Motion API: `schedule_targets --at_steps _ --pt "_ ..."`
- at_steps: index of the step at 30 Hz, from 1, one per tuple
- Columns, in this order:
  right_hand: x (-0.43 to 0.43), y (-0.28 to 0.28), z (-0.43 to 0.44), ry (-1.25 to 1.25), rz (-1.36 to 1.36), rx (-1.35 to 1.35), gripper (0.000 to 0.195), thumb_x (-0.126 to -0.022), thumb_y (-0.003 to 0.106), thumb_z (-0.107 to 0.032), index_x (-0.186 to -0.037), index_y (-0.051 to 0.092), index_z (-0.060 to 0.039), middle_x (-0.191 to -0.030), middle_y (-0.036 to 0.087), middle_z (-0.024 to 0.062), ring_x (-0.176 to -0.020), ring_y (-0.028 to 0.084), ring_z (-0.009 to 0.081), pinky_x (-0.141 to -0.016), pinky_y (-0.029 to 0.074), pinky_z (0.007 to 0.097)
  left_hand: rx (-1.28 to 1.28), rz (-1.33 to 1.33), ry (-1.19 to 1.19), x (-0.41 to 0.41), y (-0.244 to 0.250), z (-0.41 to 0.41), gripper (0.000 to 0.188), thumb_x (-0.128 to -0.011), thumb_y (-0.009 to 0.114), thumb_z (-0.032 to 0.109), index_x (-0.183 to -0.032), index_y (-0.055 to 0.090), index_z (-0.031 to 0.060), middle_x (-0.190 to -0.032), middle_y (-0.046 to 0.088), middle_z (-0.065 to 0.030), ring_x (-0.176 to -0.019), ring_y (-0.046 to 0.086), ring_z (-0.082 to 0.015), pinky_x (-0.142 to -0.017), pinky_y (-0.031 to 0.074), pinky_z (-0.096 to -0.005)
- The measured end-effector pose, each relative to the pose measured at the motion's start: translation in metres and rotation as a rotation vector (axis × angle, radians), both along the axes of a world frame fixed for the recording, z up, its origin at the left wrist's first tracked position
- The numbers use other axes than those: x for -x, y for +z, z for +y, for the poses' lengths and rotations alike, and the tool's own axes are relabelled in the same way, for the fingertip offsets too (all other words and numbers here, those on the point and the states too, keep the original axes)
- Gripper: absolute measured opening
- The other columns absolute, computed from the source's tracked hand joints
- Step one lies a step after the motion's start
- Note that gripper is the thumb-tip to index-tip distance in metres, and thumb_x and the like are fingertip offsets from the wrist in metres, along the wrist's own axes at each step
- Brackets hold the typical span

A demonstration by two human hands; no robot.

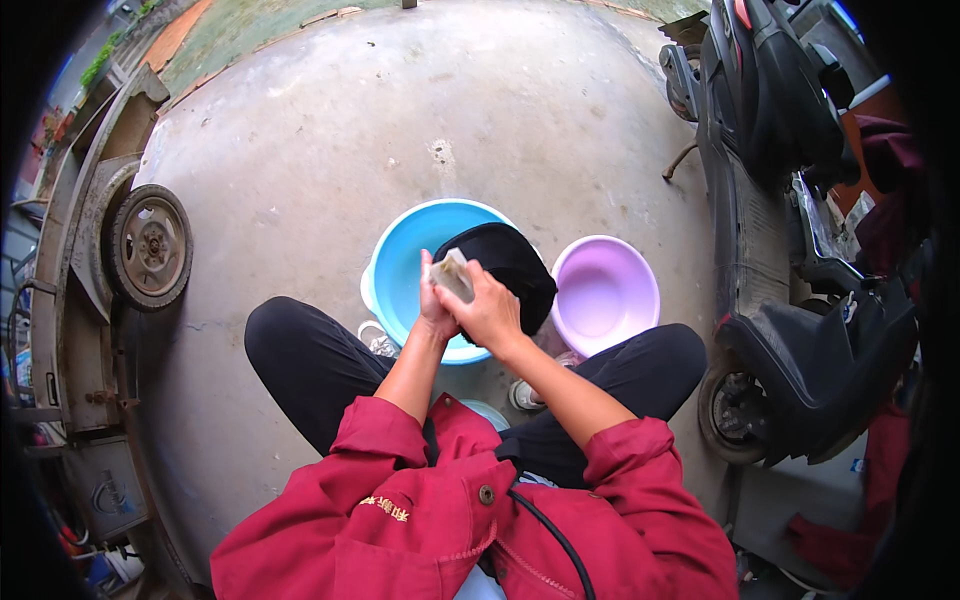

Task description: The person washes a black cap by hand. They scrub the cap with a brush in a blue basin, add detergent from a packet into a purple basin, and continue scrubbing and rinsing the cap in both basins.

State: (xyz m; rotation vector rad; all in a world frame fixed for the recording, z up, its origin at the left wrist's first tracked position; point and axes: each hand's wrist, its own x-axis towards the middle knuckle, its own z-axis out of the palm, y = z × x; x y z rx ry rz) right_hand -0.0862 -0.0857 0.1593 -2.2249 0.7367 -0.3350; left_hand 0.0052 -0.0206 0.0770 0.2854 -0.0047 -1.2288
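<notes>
My right hand [489,309] grips a pale grey, block-shaped object [453,276] above the blue basin. Whether it is a soap bar or a brush, I cannot tell. My left hand [433,300] is raised close against the block's left side, and its grip is partly hidden. A black cloth item [499,259], perhaps a cap, spreads behind my hands and over the right rim of the light-blue plastic basin [397,255]. Its lower edge passes behind my right hand.
Right of the blue basin stands a pink-purple plastic basin [604,292]. A black scooter [757,247] is parked along the right. At the left are a metal cart [94,300] and a spoked-hub wheel [152,246]. Concrete floor [322,142] stretches ahead.
</notes>
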Motion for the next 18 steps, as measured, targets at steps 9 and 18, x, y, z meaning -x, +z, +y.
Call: schedule_targets --at_steps 9,18 --pt "-0.02 -0.015 -0.007 -0.066 -0.035 0.093 0.053 -0.079 0.062 -0.052 -0.114 0.057 -0.0125 -0.09 0.064 0.0222 -0.085 0.064 0.0411 -0.068 0.05 0.0524 -0.003 0.033 0.123 0.006 0.007 -0.01 0.059 -0.096 0.032 0.059 -0.119 0.058 0.0115 -0.114 0.063 -0.0073 -0.104 0.06 -0.0232 -0.094 0.047 -0.0393" --pt "-0.03 0.0 -0.024 -0.242 -0.007 0.074 0.049 -0.079 0.066 -0.048 -0.103 0.054 -0.0074 -0.094 0.064 0.0196 -0.088 0.063 0.041 -0.071 0.049 0.0494 -0.185 0.059 0.195 0.019 0.032 -0.019 0.048 -0.097 0.038 0.05 -0.123 0.056 0.0124 -0.116 0.061 -0.0078 -0.108 0.058 -0.0234 -0.097 0.045 -0.0384"
